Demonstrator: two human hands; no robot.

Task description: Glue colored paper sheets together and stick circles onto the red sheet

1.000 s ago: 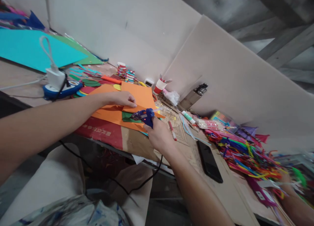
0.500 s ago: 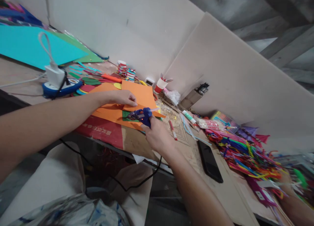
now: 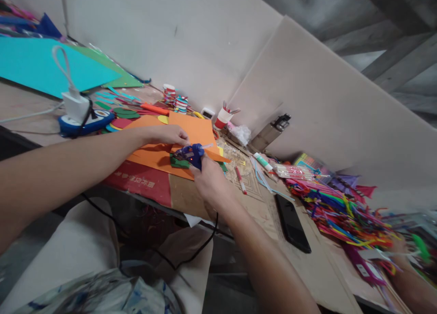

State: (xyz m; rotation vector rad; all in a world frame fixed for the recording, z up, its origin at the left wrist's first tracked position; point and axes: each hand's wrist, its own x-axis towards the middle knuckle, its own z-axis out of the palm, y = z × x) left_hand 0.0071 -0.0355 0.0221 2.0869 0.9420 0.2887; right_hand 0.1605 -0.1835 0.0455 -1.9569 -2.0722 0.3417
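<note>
In my right hand (image 3: 212, 179) is a blue glue gun (image 3: 194, 154), its nozzle pointing left and a clear glue stick out of its back. A black cord hangs from below that hand. My left hand (image 3: 175, 135) pinches the edge of an orange sheet (image 3: 196, 127) and lifts it a little. Under the raised edge, a dark green piece (image 3: 179, 162) shows on a second orange sheet (image 3: 146, 155). The nozzle is over the green piece; whether it touches is too small to tell.
On the left stands a blue power strip (image 3: 85, 122) with a white charger (image 3: 75, 105). To the right are a black phone (image 3: 292, 223), a red marker (image 3: 241, 180), a glue stick tube (image 3: 262, 161) and colourful pipe cleaners (image 3: 341, 214). Another person's hand (image 3: 399, 248) is at the far right.
My right hand has moved the glue gun slightly left and up, nearer my left hand. The left hand has hardly moved and keeps the orange sheet raised.
</note>
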